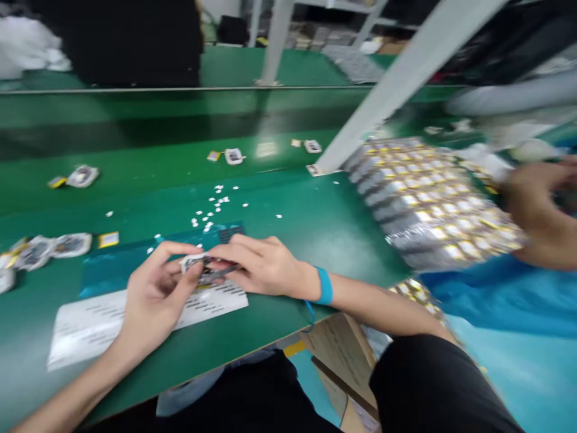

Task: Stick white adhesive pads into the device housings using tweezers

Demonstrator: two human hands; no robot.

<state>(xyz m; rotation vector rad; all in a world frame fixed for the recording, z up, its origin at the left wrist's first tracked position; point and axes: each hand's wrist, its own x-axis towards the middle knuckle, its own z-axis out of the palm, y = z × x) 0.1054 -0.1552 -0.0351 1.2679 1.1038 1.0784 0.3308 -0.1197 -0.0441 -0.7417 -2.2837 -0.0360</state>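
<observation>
My left hand point(157, 288) is closed on the edge of a small white-rimmed electronic device point(193, 260), held just above the bench with its circuit side partly showing. From the right, my right hand point(265, 264) pinches slim dark tweezers point(228, 270) whose tip meets the device; blur and fingers hide the exact contact. A blue band circles my right wrist. Under both hands lie a white sheet with rows of dark strips point(211, 308) and a blue-green film point(108, 273). Several small white pieces point(219, 200) are scattered beyond them.
More white devices with yellow-edged batteries lie at left point(72, 245) and along the back point(234, 156). A slanted white post point(396, 78) rises at right. Beside it stands a stack of filled trays point(419, 204), near a co-worker's arm point(541, 210). The green bench's front edge borders my lap.
</observation>
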